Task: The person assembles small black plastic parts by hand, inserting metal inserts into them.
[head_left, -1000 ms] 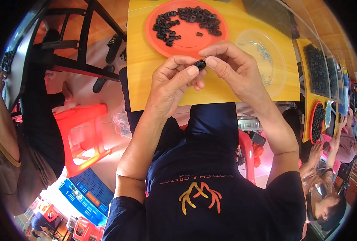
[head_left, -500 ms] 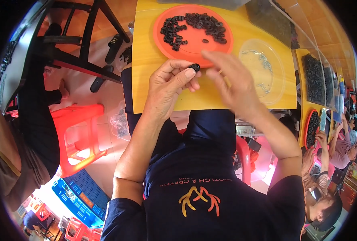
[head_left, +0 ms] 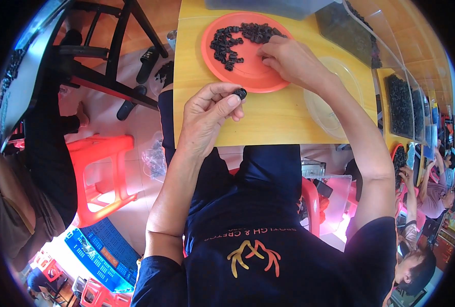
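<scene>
Between thumb and forefinger, my left hand (head_left: 209,110) pinches a small black ring-shaped part (head_left: 240,93) just in front of a red plate (head_left: 227,75). My right hand (head_left: 294,59) reaches over the plate's right side, its fingers curled down at the edge of a pile of small black plastic parts (head_left: 258,33). Whatever those fingertips hold, if anything, is hidden. A second cluster of black parts (head_left: 225,46) lies on the plate's left side.
The plate rests on a yellow table (head_left: 268,123). A clear round dish (head_left: 322,115) sits on the right, partly beneath my right forearm. Clear bins of black parts (head_left: 342,30) stand behind it. A red stool (head_left: 97,174) is on the left, and co-workers (head_left: 416,261) sit at far right.
My right hand has moved from beside my left hand up and away onto the plate's black parts. My left hand, still pinching the black part, has shifted slightly nearer and left.
</scene>
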Available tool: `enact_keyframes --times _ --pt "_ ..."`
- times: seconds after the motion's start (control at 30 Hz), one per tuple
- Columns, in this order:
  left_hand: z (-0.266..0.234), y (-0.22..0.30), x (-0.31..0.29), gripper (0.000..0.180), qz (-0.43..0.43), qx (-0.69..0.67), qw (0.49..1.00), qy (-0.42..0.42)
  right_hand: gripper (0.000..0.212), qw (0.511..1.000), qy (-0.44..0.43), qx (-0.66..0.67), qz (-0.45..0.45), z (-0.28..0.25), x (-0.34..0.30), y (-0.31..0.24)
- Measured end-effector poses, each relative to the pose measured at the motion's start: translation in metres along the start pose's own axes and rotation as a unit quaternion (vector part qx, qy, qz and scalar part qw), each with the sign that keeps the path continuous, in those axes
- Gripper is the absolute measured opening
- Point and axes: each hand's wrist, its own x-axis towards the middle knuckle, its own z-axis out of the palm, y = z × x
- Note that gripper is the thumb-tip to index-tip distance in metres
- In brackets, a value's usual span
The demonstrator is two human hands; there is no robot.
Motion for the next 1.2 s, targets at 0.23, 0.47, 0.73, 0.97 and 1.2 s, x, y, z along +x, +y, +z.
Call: enact_keyframes --times 0.23,0.47,0.73,0.97,1.2 --pt "0.004 0.001 0.002 0.02 0.005 0.024 1.0 0.008 0.017 0.882 0.01 0.453 0.126 -0.017 -0.007 -0.027" --pt "0.009 0.0 0.004 0.018 0.013 0.023 1.0 0.006 0.024 0.766 -0.016 0.618 0.174 -0.026 -0.03 -0.06" --pt "0.014 -0.002 0.004 0.017 0.024 0.07 0.997 0.017 0.019 0.772 0.023 0.61 0.179 -0.013 -0.042 -0.075" --pt "0.012 -0.002 -0.002 0.015 0.02 0.152 0.988 -0.024 0.019 0.899 -0.048 0.426 0.096 -0.031 -0.049 -0.068" --pt "0.023 0.0 -0.007 0.014 -0.002 0.196 0.98 -0.039 0.023 0.961 -0.109 0.256 0.016 -0.045 -0.057 -0.065"
